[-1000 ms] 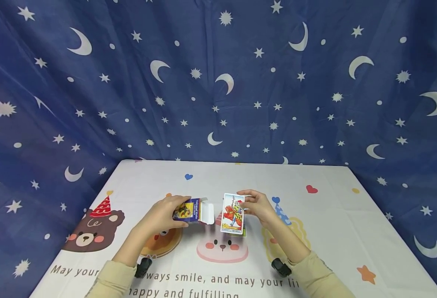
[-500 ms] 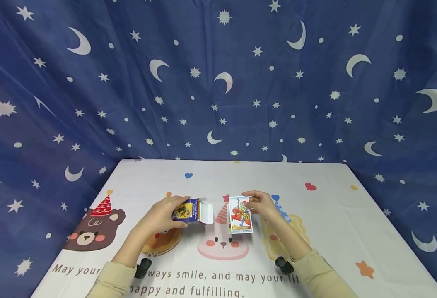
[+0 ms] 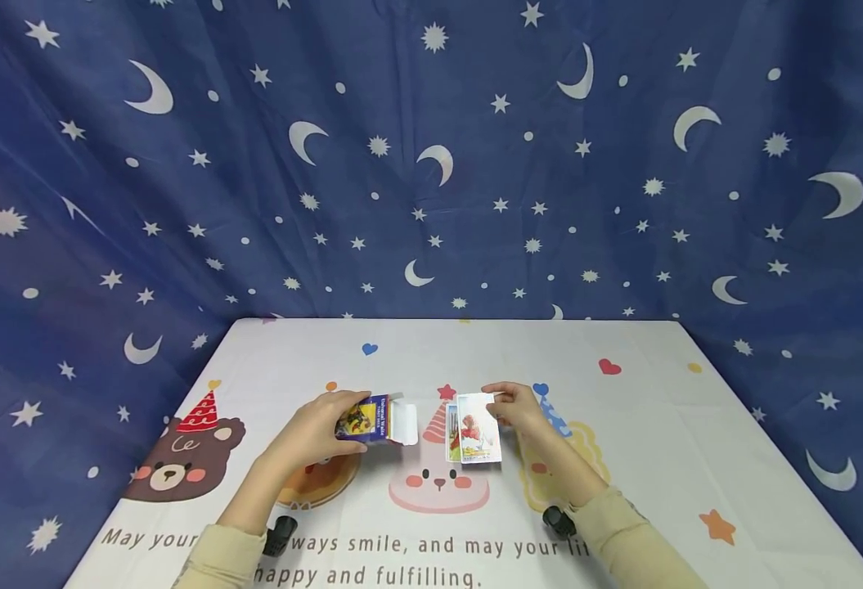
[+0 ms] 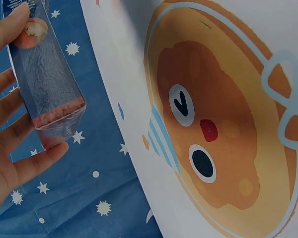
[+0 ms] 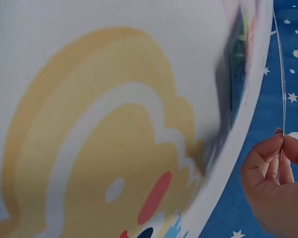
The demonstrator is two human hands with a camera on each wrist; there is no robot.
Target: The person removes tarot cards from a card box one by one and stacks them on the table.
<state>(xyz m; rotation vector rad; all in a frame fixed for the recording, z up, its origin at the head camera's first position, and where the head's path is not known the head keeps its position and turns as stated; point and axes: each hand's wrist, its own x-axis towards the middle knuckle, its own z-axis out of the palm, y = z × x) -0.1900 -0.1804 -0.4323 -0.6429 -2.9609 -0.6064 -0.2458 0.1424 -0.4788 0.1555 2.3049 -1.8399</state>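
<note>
White tablecloth (image 3: pixel 564 352); my R hand (image 3: pixel 517 411) pinches card (image 3: pixel 479 440), just L of fingers (image 5: pixel 262 154), long axis near-far; L hand (image 3: pixel 321 429) grips box (image 3: pixel 363 420).

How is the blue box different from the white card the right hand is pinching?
The box is thick, while the card is very thin.
The box is mostly blue and yellow; the card is mostly white with some red.
The box has an open white flap pointing sideways, but the card is just one flat piece.
Both are printed and held: the box by the left hand, the card by the right hand.
</note>
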